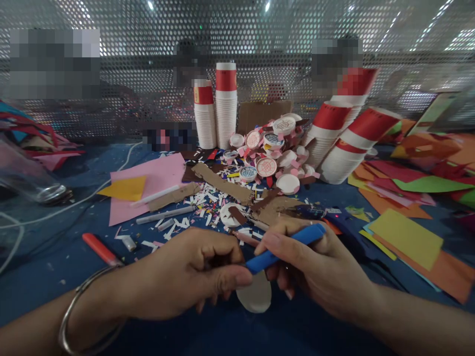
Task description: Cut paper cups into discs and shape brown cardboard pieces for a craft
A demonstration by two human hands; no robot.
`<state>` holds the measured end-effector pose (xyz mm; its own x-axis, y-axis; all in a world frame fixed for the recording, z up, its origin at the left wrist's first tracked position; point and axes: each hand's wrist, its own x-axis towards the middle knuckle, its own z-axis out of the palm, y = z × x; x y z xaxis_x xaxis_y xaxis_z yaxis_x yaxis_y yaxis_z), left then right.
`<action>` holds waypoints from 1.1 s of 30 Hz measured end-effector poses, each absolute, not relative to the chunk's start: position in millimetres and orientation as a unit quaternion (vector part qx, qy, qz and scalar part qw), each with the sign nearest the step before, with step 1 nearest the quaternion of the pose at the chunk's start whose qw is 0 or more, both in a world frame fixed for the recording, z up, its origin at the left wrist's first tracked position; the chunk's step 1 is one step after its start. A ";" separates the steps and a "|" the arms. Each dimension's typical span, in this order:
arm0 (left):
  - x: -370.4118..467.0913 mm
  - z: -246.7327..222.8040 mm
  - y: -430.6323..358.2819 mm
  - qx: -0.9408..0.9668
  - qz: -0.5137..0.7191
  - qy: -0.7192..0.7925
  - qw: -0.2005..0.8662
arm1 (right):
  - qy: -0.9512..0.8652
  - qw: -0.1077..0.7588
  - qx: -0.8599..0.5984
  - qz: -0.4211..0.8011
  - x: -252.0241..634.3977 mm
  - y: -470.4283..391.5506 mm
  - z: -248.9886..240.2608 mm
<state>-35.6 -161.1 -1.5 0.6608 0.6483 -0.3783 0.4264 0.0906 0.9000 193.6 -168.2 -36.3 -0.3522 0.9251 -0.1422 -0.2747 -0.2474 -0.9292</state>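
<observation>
My right hand (311,267) is closed around a blue marker (306,235), which slants down to the left. My left hand (181,277), with silver bangles (79,301) on the wrist, pinches at the marker's lower left end. Whether that end is capped is hidden by the fingers. Under both hands lies a pale round disc (255,292) on the dark blue table (208,331). A red pen-like tool (101,248) rests beside my left forearm. Just beyond the hands, a white disc with a brown strip (230,214) lies among paper scraps.
Stacked paper cups (226,116) stand at the back, with more leaning stacks (343,155) at right. Between them is a heap of decorated discs (266,167). Pink paper (148,183) lies left, coloured sheets (406,240) right. A white cable (85,199) crosses the left side.
</observation>
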 end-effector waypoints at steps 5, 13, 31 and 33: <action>-50.8 -2.5 -146.2 0.679 0.109 0.453 0.567 | -0.404 0.617 -0.425 0.526 215.5 -141.0 -27.1; -52.6 -24.5 -136.4 0.856 0.103 0.503 0.064 | -0.585 0.551 -0.404 0.438 214.9 -148.6 -37.6; -32.1 -28.2 -143.8 0.682 0.280 0.509 0.445 | -0.713 0.493 -0.415 0.276 207.8 -157.0 -33.8; -28.8 -30.3 -144.7 0.601 0.339 0.497 0.527 | -0.731 0.498 -0.408 0.228 205.6 -160.3 -32.9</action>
